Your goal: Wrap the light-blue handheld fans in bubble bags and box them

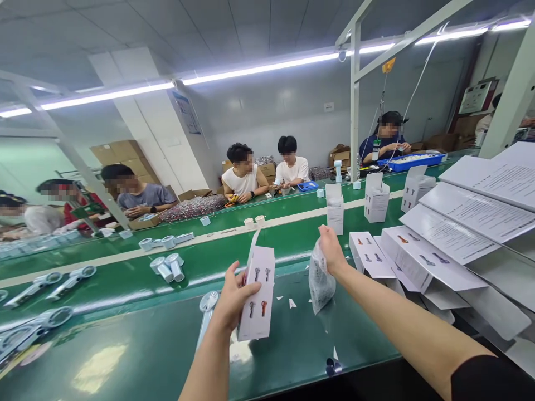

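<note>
Extends left forearm (209, 362) from seven o'clock, nearest the camera; with half-curled fingers of left hand (234, 298), grips white box (261, 301) at six o'clock; with closed fingers of right hand (332, 252), holds bubble-wrap bag (321, 284) at five. Seems mid-packing; likely calls next for aligning them.
</note>
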`<action>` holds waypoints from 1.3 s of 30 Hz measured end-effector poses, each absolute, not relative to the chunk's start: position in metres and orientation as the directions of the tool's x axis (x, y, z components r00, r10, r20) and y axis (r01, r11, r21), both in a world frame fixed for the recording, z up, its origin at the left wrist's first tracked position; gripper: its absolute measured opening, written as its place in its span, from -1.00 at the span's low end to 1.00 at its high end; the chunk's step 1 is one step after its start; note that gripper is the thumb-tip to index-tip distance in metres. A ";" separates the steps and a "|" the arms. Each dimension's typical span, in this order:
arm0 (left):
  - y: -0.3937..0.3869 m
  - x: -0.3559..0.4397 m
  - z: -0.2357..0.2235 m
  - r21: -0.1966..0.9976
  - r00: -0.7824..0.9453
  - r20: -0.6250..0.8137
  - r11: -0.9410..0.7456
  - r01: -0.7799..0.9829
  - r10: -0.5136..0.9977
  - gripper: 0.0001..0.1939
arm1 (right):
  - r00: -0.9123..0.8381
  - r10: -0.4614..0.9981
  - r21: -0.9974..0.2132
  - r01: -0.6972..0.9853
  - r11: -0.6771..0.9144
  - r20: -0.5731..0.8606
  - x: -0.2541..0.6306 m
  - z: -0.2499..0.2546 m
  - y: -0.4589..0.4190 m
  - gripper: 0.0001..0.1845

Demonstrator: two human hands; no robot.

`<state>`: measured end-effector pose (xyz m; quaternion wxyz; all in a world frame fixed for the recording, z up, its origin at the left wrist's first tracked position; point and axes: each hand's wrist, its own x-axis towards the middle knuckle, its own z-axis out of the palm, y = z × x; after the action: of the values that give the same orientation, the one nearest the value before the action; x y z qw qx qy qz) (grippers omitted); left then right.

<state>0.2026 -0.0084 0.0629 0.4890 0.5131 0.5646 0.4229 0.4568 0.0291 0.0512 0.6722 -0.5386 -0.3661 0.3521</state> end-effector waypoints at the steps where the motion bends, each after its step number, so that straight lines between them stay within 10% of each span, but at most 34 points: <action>1: -0.013 0.200 0.065 0.997 0.093 -0.078 0.079 0.001 0.993 0.14 | 0.431 0.886 -0.977 -0.046 0.209 0.170 0.459 0.050 0.026 -0.51; 7: -0.024 0.188 0.032 0.972 0.425 0.002 0.098 -0.213 0.905 -0.11 | -0.196 0.834 -0.624 0.582 0.522 0.516 0.482 0.039 0.007 -0.47; 12: -0.023 0.183 0.015 0.986 0.544 -0.070 0.141 -0.090 0.836 -0.56 | -0.101 0.820 -0.639 0.577 0.509 0.563 0.510 0.079 0.002 -0.76; 19: -0.010 0.176 0.011 0.991 0.628 -0.072 0.128 -0.044 0.774 -0.52 | 0.149 0.560 -0.580 0.198 0.790 0.815 0.458 0.163 -0.017 -0.77; 24: -0.006 0.178 0.009 0.987 0.674 -0.095 0.160 -0.035 0.732 -0.49 | -0.040 0.479 -0.409 0.460 0.788 0.877 0.419 0.147 -0.009 -0.77; 34: -0.001 0.179 0.017 0.985 0.739 -0.152 0.163 0.058 0.657 -0.68 | -0.574 0.474 0.078 0.687 0.722 0.668 0.418 0.179 -0.028 -0.75; 39: -0.002 0.184 0.026 0.987 0.713 -0.152 0.143 0.073 0.685 -0.56 | -0.375 0.768 0.111 0.920 0.375 0.518 0.390 0.198 -0.032 -0.78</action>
<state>0.1841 -0.0020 0.0260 0.6906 0.6159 0.3076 0.2216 0.3900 -0.0323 0.1976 0.1947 -0.5238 -0.8060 -0.1951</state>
